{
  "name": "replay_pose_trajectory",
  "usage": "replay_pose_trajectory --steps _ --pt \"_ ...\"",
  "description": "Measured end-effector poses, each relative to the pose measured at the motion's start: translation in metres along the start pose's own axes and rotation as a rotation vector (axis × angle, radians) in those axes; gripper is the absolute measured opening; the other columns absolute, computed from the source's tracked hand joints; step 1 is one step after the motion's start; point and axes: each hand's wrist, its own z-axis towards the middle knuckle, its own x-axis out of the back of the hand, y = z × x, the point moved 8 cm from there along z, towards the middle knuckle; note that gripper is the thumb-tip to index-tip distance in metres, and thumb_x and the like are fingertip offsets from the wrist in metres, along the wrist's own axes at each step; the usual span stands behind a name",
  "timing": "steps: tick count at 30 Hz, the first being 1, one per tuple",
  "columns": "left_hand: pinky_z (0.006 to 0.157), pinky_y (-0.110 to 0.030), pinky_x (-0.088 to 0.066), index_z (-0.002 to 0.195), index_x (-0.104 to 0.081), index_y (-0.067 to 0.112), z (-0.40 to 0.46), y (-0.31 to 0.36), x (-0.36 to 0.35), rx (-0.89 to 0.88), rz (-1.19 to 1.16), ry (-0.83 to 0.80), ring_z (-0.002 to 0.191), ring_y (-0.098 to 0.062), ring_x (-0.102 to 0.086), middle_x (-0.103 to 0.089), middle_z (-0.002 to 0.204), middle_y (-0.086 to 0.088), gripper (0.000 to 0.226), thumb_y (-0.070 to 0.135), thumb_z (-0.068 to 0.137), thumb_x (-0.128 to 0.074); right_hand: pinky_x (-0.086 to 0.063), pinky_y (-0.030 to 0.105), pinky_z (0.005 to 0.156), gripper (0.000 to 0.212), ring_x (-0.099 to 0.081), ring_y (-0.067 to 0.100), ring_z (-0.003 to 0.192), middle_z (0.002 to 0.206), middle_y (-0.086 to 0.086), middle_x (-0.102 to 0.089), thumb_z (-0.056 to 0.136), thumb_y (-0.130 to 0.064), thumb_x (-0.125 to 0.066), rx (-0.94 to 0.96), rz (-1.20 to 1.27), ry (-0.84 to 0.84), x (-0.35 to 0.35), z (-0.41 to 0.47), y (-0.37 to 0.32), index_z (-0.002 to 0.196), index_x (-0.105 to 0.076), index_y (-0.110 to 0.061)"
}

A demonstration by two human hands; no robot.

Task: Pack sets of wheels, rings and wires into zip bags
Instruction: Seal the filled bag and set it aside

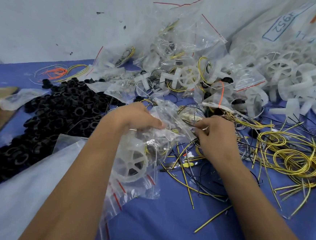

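**A:** What are the hands doing?

**B:** The left hand (pixel 136 116) is curling its grip round the top of a clear zip bag (pixel 169 124), thumb lying across the plastic. The right hand (pixel 215 133) is pinching a thin wire (pixel 202 128) at the bag's mouth, its fingers bent tight round it.

**A:** Where is that bag sitting?

**B:** It is hanging between the two hands, near the middle of the blue bench (pixel 164 224). Just below the left wrist, a filled bag with a white wheel (pixel 131 163) inside is lying on a stack of empty red-striped zip bags (pixel 117 198).

**A:** And the other parts?

**B:** A big heap of black rings (pixel 59 108) is spreading out to the left. Loose yellow wires (pixel 292 160) are coiling on the right. Behind them, white wheels (pixel 298 79) are spilling from a large sack, and a pile of packed bags (pixel 177 55) is leaning against the wall at the back.
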Motion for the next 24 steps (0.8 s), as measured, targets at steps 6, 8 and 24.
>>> replay_pose_trajectory --steps 6,8,24 --pt "0.074 -0.027 -0.042 0.082 -0.069 0.013 -0.006 -0.014 0.011 -0.013 -0.505 0.072 0.089 -0.016 -0.061 -0.07 0.09 0.0 0.02 0.028 0.08 -0.083 -0.042 0.013 0.079 0.025 -0.059 0.0 0.086 0.117 0.001 -0.061 0.105 -0.032 -0.053 -0.012 0.298 0.13 0.014 -0.002 -0.01 0.117 -0.072 -0.021" --pt "0.074 -0.022 -0.05 0.085 -0.074 0.015 -0.008 -0.015 0.009 -0.038 -0.693 0.068 0.084 -0.015 -0.068 -0.074 0.092 0.001 0.014 0.025 0.08 -0.082 -0.045 0.023 0.074 0.027 -0.06 0.004 0.082 0.109 -0.001 -0.063 0.106 -0.042 -0.048 -0.018 0.546 0.079 0.01 -0.005 -0.016 0.113 -0.068 -0.026" --pt "0.078 -0.044 -0.062 0.118 -0.07 0.015 -0.025 -0.012 -0.024 -0.258 -1.275 -0.085 0.101 -0.027 -0.072 -0.075 0.112 -0.008 0.036 0.027 0.085 -0.073 -0.062 0.034 0.074 0.021 -0.076 0.023 0.09 0.098 0.007 -0.079 0.095 -0.004 -0.068 -0.105 1.014 -0.26 -0.026 -0.013 -0.031 0.112 -0.071 -0.016"
